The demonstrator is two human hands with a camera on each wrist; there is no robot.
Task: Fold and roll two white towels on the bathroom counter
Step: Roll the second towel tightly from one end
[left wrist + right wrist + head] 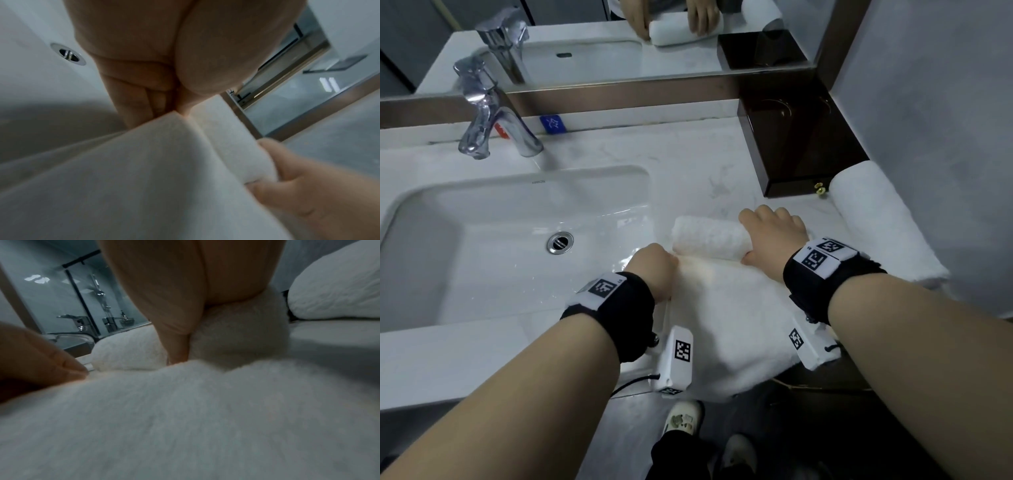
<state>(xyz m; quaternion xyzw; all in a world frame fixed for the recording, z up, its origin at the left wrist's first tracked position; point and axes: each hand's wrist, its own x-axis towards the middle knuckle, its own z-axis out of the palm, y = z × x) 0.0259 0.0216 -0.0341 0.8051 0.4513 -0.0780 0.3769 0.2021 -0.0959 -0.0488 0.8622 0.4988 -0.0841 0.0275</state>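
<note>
A white towel lies folded flat on the counter, and its far end is wound into a roll. My left hand sits at the roll's left end with curled fingers pinching the towel's edge. My right hand lies over the roll's right end, fingers curled over the top and thumb tucked against the near side of the roll. A second white towel, rolled up, lies along the right wall; it shows again in the right wrist view.
The sink basin with its drain lies directly left of the towel. A chrome faucet stands behind it. A dark brown box fills the back right corner under the mirror. The towel's near end overhangs the counter's front edge.
</note>
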